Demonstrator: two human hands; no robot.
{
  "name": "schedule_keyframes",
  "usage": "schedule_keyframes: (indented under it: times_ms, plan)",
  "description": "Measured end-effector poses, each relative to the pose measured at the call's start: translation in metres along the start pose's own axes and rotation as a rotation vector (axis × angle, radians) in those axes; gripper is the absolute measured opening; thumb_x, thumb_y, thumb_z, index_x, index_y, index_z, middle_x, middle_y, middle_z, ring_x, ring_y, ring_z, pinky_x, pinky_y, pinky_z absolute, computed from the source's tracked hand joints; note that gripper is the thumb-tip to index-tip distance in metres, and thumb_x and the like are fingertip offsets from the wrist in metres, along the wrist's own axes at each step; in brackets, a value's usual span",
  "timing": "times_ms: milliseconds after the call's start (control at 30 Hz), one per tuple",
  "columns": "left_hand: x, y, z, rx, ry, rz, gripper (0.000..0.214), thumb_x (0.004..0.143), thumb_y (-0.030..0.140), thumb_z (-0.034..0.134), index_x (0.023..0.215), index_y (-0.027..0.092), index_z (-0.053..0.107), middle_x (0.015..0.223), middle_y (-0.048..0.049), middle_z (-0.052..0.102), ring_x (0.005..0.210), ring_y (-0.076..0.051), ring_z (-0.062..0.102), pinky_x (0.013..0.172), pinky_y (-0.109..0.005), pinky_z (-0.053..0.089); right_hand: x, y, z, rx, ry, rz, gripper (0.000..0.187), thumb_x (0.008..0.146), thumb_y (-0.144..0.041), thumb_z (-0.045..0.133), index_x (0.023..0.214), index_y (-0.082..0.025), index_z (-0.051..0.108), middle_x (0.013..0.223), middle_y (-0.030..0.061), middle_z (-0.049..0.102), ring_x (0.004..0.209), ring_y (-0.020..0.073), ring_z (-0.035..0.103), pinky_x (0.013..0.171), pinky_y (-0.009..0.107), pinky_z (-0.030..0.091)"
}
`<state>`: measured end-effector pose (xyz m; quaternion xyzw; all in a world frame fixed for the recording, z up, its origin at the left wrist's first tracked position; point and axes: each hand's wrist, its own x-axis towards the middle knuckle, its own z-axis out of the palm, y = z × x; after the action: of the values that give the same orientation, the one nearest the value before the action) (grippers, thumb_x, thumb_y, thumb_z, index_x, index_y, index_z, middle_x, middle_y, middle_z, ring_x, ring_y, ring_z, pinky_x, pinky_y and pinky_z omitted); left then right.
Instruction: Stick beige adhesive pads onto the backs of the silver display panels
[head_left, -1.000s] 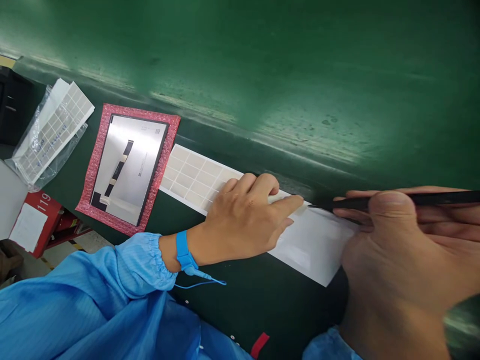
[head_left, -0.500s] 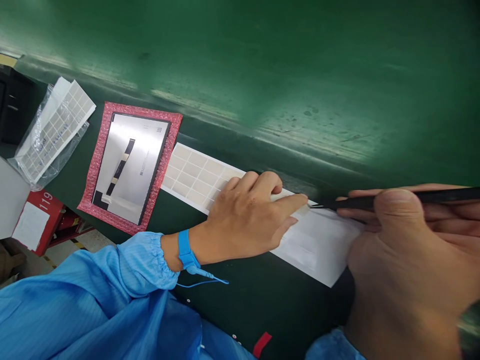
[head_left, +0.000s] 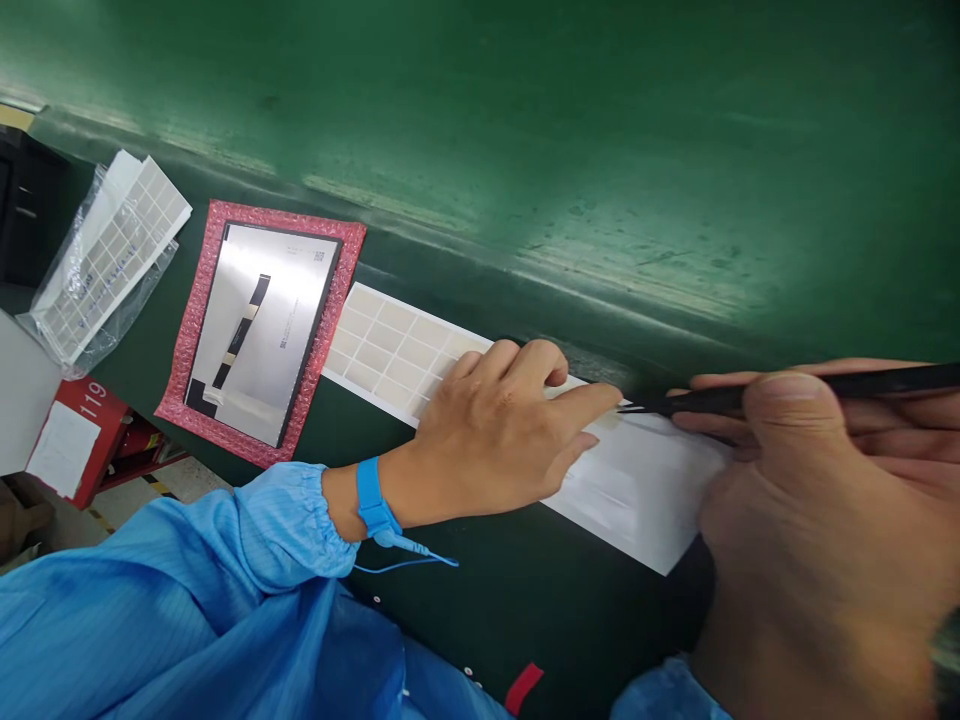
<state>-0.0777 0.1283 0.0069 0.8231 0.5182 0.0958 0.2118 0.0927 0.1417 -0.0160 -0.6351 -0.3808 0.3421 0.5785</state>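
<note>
The right hand [head_left: 817,500], nearest the camera, was closed around a pair of black tweezers [head_left: 750,402], pinching them between thumb and fingers, with the tips pointed at a white backing sheet [head_left: 645,490]. The tips sat just beside the left thumb, but whether they touched the sheet could not be told. The left hand [head_left: 487,440] lay open and palm down across the sheet, grasping nothing, with its fingertips resting on it. A blue wrist strap [head_left: 373,500] circled that wrist, its thin coiled cord [head_left: 405,565] trailing onto the dark green belt [head_left: 540,610], just past the cuff of a blue cleanroom sleeve [head_left: 277,525].

The sheet lay slantwise on the belt, a grid of pale pads [head_left: 390,355] covering its far end. Just beyond it, a silver-backed display panel [head_left: 259,330] sat on a pink bubble bag [head_left: 199,340]. Farther off lay a clear plastic bag [head_left: 97,290] holding more pad sheets, and a red bin [head_left: 97,420] marked 119.
</note>
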Motion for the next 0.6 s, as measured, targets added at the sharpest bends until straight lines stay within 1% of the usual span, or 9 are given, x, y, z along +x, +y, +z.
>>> schedule_keyframes:
  times_ms: [100,233,367,500,600]
  plan:
    - [0.0005,0.0001,-0.0008,-0.003,-0.002,-0.001,0.028,0.104,0.039,0.061,0.129,0.028,0.070,0.121,-0.0063,0.059,0.106,-0.022,0.053,0.082,-0.037,0.043,-0.0002,-0.0014,0.0017,0.008,0.012,0.010,0.024,0.066,-0.027,0.077,0.079,-0.011,0.064,0.081,0.0139,0.065,0.062,0.0205,0.065,0.051,0.023,0.057]
    - [0.0008,0.0008,-0.0030,0.004,-0.004,-0.005,0.028,0.104,0.040,0.062,0.127,0.024,0.068,0.121,-0.0069,0.060,0.107,-0.023,0.053,0.082,-0.037,0.043,0.0009,-0.0022,0.0023,0.006,0.017,0.005,0.022,0.066,-0.026,0.076,0.077,-0.011,0.064,0.080,0.0138,0.065,0.060,0.0199,0.064,0.050,0.023,0.057]
    - [0.0015,0.0009,-0.0053,0.009,-0.021,-0.008,0.029,0.104,0.040,0.062,0.127,0.024,0.068,0.121,-0.0066,0.060,0.107,-0.022,0.054,0.083,-0.038,0.044,0.0025,0.0013,0.0007,0.031,-0.016,-0.029,0.020,0.067,-0.024,0.077,0.077,-0.012,0.064,0.078,0.0115,0.064,0.061,0.0190,0.064,0.051,0.022,0.057]
    - [0.0022,0.0002,-0.0047,-0.012,-0.022,-0.010,0.029,0.104,0.041,0.062,0.127,0.024,0.070,0.120,-0.0070,0.060,0.107,-0.023,0.054,0.084,-0.038,0.044,0.0023,0.0029,0.0013,0.064,-0.023,-0.087,0.018,0.069,-0.022,0.076,0.077,-0.012,0.064,0.075,0.0090,0.062,0.061,0.0204,0.064,0.050,0.024,0.057]
    - [0.0018,-0.0002,-0.0023,-0.034,-0.005,-0.007,0.031,0.104,0.039,0.063,0.129,0.024,0.071,0.119,-0.0075,0.060,0.106,-0.023,0.054,0.086,-0.038,0.045,0.0015,-0.0011,0.0042,0.076,-0.014,-0.087,0.020,0.066,-0.024,0.076,0.075,-0.012,0.063,0.072,0.0072,0.058,0.061,0.0208,0.064,0.051,0.026,0.058]
